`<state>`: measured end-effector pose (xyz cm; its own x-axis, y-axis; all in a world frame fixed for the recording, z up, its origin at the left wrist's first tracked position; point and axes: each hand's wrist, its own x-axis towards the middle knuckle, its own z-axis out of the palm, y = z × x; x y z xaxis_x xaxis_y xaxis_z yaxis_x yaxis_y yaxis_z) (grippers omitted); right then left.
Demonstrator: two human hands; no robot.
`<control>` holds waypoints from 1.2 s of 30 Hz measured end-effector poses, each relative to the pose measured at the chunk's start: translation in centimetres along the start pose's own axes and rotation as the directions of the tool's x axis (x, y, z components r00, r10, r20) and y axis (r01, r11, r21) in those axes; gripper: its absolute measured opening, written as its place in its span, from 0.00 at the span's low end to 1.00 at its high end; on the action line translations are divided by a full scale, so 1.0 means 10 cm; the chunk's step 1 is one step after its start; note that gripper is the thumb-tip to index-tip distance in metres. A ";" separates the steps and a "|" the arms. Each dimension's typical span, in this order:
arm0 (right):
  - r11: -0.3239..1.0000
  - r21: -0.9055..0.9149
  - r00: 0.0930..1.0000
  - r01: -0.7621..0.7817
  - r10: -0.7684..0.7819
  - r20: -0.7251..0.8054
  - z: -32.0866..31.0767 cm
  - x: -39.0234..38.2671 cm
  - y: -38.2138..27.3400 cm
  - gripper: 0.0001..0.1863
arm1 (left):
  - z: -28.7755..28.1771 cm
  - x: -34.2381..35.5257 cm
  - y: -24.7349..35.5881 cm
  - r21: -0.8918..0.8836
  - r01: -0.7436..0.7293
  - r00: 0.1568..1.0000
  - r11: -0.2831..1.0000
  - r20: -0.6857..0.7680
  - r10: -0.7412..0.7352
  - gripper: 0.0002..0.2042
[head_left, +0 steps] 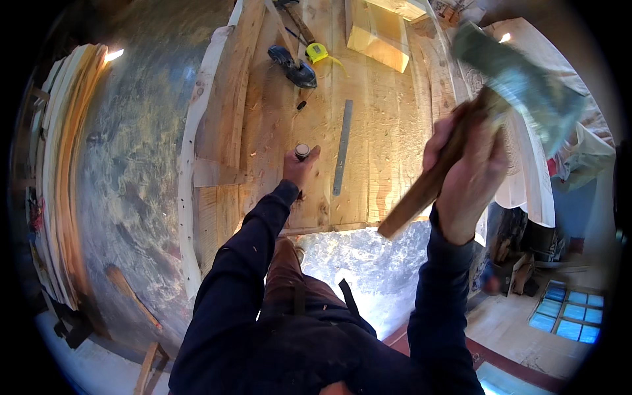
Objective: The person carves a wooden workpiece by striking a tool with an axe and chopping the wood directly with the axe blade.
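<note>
My left hand (pixel 299 166) is closed around an upright chisel. The round end of the chisel's handle (pixel 302 151) shows above the fist, and its lower part is mostly hidden by the hand, close over the wooden boards (pixel 368 138). Raised on the right, my right hand (pixel 471 174) grips the wooden handle of a hatchet (pixel 418 197). Its broad grey-green head is smeared by motion, up and to the right of the hand. A flat metal ruler (pixel 342 148) lies on the boards between the two hands.
Farther up the boards lie a yellow tape measure (pixel 316 52), a dark blue-black tool (pixel 293 67) and a wooden block (pixel 378 39). Long planks (pixel 66 178) lean at the far left. A wooden stick (pixel 131 296) is on the stained floor.
</note>
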<state>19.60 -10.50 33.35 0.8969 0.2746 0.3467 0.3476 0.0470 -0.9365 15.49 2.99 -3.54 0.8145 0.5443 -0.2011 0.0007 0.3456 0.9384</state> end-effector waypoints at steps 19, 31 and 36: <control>0.871 -0.490 0.927 0.035 0.155 0.341 0.13 -0.31 1.32 0.16 | 0.19 -0.07 0.06 0.239 -0.133 0.991 0.962 0.034 0.128 0.20; 0.570 -0.767 0.684 -0.294 0.686 0.248 -1.14 -1.73 1.68 0.11 | -0.06 0.62 -0.26 -0.107 0.510 0.859 0.854 0.118 -0.498 0.26; 0.314 -0.493 0.399 -0.811 0.914 -0.074 -1.60 -2.73 1.87 0.18 | 0.30 0.74 0.16 0.163 0.717 0.564 0.678 0.436 -0.701 0.27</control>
<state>5.95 -32.49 7.22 0.6956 0.0819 -0.7138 -0.4834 -0.6817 -0.5492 23.26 5.31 -2.70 0.7117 -0.2687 -0.6491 0.6790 0.5002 0.5375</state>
